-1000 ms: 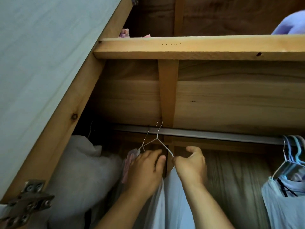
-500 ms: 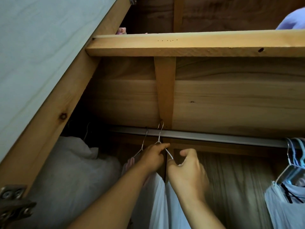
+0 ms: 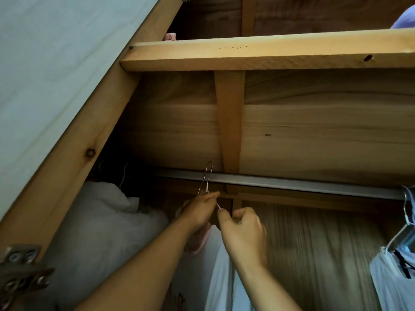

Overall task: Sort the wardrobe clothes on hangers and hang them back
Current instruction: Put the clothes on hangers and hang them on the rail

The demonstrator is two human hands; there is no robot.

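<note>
A thin wire hanger [image 3: 207,176] has its hook over the grey wardrobe rail [image 3: 292,184], just left of the wooden brace. My left hand [image 3: 198,211] grips the hanger at its neck and left shoulder. My right hand [image 3: 243,230] pinches the hanger's right wire arm just below and to the right. A pale white garment [image 3: 219,272] hangs down from the hanger between my forearms, with a pink one [image 3: 199,240] partly hidden behind my left wrist.
A bulky white garment [image 3: 101,225] fills the left end of the rail. Blue hangers [image 3: 409,209] with a light blue garment [image 3: 393,279] hang at the far right. A wooden shelf [image 3: 269,53] runs above, and the open door with its hinge [image 3: 20,270] stands at left.
Both hands rose a little toward the rail and shifted left with the hanger. The hook now sits left of the wooden brace, turned more edge-on.
</note>
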